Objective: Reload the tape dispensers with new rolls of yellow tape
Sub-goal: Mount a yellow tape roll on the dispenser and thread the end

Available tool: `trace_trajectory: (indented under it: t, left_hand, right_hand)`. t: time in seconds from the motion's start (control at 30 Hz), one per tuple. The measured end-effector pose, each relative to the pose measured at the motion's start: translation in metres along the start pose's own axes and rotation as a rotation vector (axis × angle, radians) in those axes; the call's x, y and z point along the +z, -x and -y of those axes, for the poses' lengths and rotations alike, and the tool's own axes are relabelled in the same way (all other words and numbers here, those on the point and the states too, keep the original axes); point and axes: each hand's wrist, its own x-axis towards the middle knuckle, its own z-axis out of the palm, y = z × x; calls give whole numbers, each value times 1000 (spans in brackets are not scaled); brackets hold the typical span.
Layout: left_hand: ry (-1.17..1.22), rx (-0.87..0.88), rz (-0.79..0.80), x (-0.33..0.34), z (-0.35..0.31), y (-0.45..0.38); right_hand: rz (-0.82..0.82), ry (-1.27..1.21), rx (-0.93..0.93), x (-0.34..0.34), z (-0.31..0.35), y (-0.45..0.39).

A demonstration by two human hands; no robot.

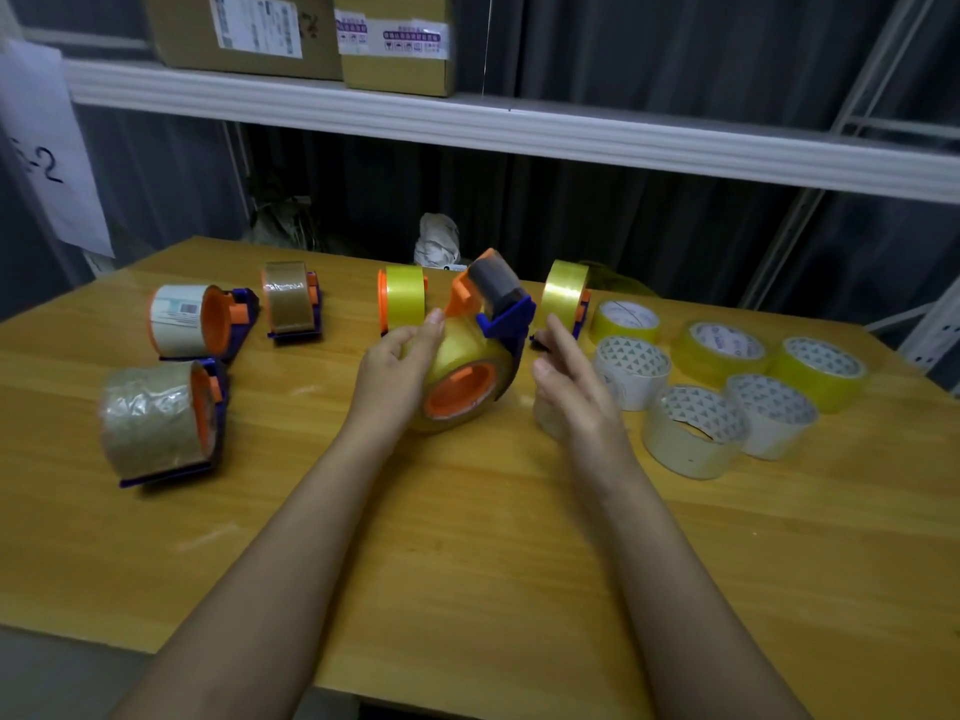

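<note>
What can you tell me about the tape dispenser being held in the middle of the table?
The tape dispenser looks like plastic: an orange hub, a dark blue frame and a grey flap at the top. A yellow tape roll sits on its hub. It is tilted, hub facing the camera, over the wooden table. The left hand grips the roll; the right hand hovers open beside it.

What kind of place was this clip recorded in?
Probably a packing or stockroom area: labelled cardboard boxes on a metal shelf, and a wooden table set with tape dispensers and loose tape rolls.
</note>
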Motion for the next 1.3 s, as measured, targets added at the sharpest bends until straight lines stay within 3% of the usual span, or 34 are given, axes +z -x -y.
trace_trajectory:
  t: [0.13,0.27,0.4,0.53,0.63,0.77,0.93,1.13,1.3]
  left_hand:
    - [145,-176,145,4,-2,-3]
    - [350,-332,256,6,0,-2]
    - [382,-233,366,5,0,0]
    - [384,-172,431,4,-5,1]
    - [294,-114,369,6,-8,1]
    - [190,-65,93,2,0,-13]
    - [-212,-84,-164,-8,12,-53]
    - [-272,-264,-154,-1,3,-96]
    - [-248,-229,-159,0,15,-113]
  right_hand:
    - [83,171,20,4,-5,1]
    - [66,287,54,6,-6,1]
    - [86,487,-11,9,-7,5]
    - [14,485,-63,12,-11,4]
    - [-5,395,-61,10,-12,2]
    - [30,221,6,6,-17,3]
    - [47,48,36,7,-13,-3]
    - [7,5,83,5,4,-23]
    - [-37,-29,102,-5,10,-37]
